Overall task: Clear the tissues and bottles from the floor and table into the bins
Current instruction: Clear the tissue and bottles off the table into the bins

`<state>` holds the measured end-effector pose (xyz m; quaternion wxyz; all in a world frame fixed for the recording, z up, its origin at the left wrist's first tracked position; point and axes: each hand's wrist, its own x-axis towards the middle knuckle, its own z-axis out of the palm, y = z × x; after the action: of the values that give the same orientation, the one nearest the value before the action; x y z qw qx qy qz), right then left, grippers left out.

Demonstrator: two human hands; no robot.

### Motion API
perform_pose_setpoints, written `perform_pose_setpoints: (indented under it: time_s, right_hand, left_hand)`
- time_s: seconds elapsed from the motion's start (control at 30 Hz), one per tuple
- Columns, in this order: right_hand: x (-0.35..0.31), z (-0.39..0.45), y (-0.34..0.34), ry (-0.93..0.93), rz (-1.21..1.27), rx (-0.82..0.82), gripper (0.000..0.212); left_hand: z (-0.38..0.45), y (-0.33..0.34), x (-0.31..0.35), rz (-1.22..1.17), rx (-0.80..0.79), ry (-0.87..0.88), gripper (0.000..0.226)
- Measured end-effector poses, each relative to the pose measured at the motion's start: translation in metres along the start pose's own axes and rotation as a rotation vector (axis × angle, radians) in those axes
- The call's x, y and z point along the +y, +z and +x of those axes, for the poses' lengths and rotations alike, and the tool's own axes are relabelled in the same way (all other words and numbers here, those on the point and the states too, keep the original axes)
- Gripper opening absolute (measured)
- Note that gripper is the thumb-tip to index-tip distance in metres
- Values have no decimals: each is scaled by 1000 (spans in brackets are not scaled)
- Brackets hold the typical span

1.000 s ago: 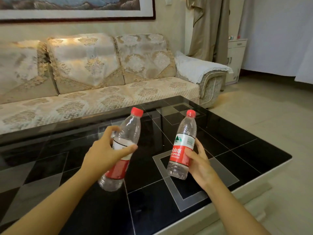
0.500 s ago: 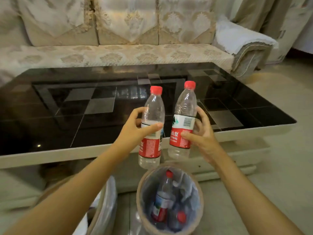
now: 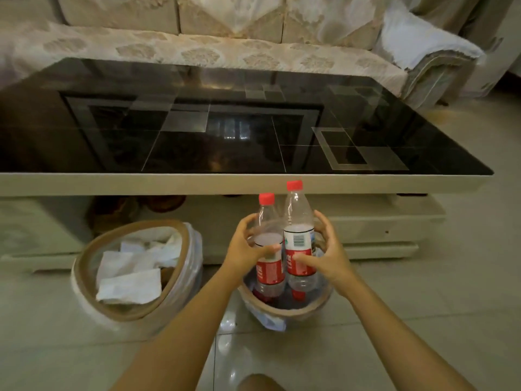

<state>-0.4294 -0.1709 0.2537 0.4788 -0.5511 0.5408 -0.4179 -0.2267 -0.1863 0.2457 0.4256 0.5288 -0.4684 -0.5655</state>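
Tissues (image 3: 132,266) binned; tabletop (image 3: 225,142) looks bare; left hand (image 3: 244,249) and right hand (image 3: 324,255) each grip a bottle (image 3: 269,249) over the bottle bin (image 3: 284,311), unreleased

Right bin (image 3: 284,311) contents mostly hidden.

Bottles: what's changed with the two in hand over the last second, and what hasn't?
Both bottles came off the table side and down: the left hand holds the left bottle and the right hand the right bottle, now upright, side by side, their bases inside the bottle bin. Neither has been let go. The tissue bin beside it stays put since it came into view.
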Motion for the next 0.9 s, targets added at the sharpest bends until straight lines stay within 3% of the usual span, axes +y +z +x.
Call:
perform_pose_setpoints:
  time_s: [0.23, 0.4, 0.5, 0.67, 0.73, 0.83, 0.9]
  right_hand:
    - [21, 5, 3, 47, 5, 38, 98]
    - [22, 10, 10, 20, 105, 115, 75]
    - [21, 6, 26, -27, 124, 122, 63]
    - [19, -10, 88, -85, -76, -17, 48]
    - [25, -16, 115, -68, -264, -100, 46]
    - [38, -23, 145, -51, -601, -235, 65]
    - [39, -26, 157, -61, -732, -257, 73]
  left_hand:
    - [4, -1, -13, -95, -27, -56, 79]
    - [3, -5, -6, -92, -72, -43, 83]
    - [-1, -17, -7, -67, -15, -23, 84]
    - [-15, -36, -7, -73, 71, -30, 87]
    - [-23, -46, -10, 181, 137, 45, 84]
    - [-39, -74, -28, 928, 341, 193, 85]
    - [-50, -90, -44, 1191, 362, 75, 93]
